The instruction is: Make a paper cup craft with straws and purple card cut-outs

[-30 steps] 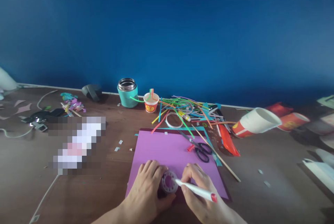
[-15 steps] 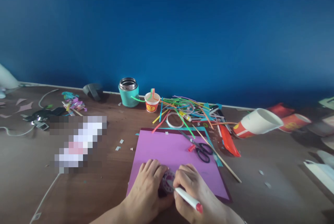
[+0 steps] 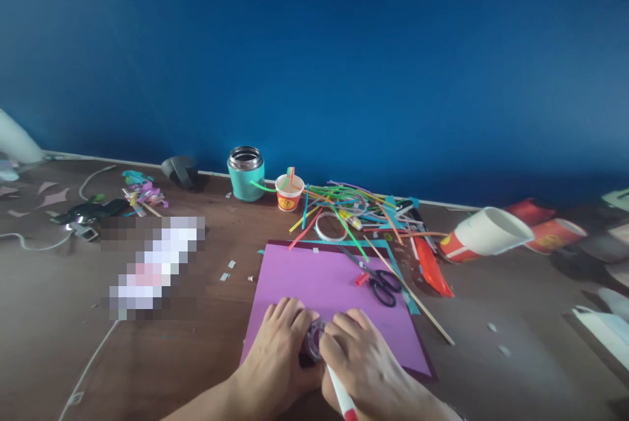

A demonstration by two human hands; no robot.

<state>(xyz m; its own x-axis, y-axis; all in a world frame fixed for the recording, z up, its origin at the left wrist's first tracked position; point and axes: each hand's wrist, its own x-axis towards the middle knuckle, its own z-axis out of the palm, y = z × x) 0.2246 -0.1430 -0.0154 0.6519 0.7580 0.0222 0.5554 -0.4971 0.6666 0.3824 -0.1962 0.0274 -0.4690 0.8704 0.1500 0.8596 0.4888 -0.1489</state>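
Note:
My left hand (image 3: 275, 349) is closed around the side of a clear roll of tape (image 3: 316, 340), which rests on the lower part of a purple sheet of paper (image 3: 299, 277). Fingers partly cover the roll. In my right hand (image 3: 361, 355) is a white marker (image 3: 340, 389) with a red end, tilted toward me, its tip hidden behind my fingers at the roll's right side. Black-handled scissors (image 3: 384, 285) lie on the sheet's right part, beside a small red cap (image 3: 362, 278).
Drinking straws (image 3: 339, 201) are heaped behind the paper, near a small paper cup (image 3: 289, 193) and a teal thermos jar (image 3: 246, 175). A wooden stick (image 3: 417, 300) crosses the sheet's right edge. Larger paper cups (image 3: 484, 234) lie at right. A cable (image 3: 93, 362) runs along the left.
The marker has swung to point more steeply toward me, its red end lower and further left. My right-hand fingers have shifted slightly left over the roll. The view has moved slightly.

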